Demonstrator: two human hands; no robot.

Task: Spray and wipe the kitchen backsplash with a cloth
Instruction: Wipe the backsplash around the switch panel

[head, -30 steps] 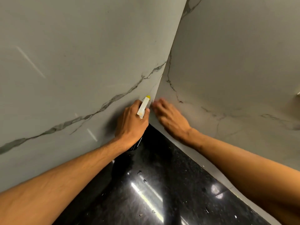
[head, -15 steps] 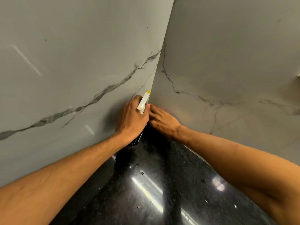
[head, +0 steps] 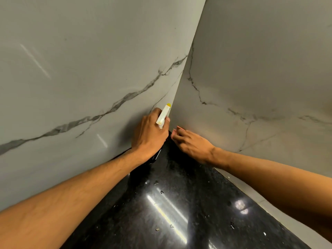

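left grip [head: 149, 135] wrapped round the sprayer [head: 163, 116] neck, jammed into the corner where the two backsplash [head: 89, 72] panels meet. White spray head with yellow tip points up along the corner seam; dark bottle body pokes out below the wrist, down at the desk [head: 179, 212], can't tell if it's resting on it. right grip [head: 193, 145] is just beside, low against the right-hand panel, back of hand up, fingers curled in toward the wall base. A thin pink edge [head: 180, 128] shows at its fingertips; too small to say if that's the cloth, so can't tell whether the right grip holds anything. The two hands are close, can't tell if touching. backsplash is glossy grey marble-look with dark veins, with light streaks on the left panel. desk is shiny black speckled stone, with a few droplets [head: 161, 192] and specks mid-surface plus light reflections. Both forearms bare.
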